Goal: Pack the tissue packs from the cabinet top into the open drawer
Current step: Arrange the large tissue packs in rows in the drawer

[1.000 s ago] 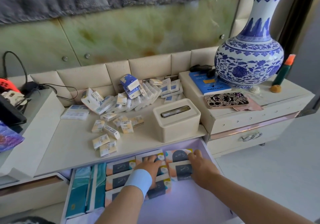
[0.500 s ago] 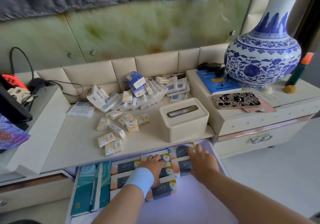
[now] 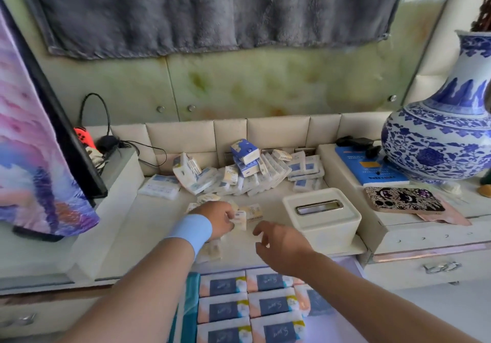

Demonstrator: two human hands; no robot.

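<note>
Left hand (image 3: 216,220), blue wristband: fingers curled round a small cream tissue pack (image 3: 241,221) low over the cabinet top (image 3: 148,236), left of the white tissue box (image 3: 322,217). The pack is blurred, so its long axis and the count in the grip are unreadable.

Right hand (image 3: 283,244), front-left of the box: fingers loosely bent and apart, holding nothing.

Heap of packs (image 3: 239,180) behind-left of the box, leaning, uncountable.

Open drawer (image 3: 334,326) in front of the box: six navy-labelled packs (image 3: 271,305) in two columns of three, long axes left–right. A seventh lies at their right.
</note>
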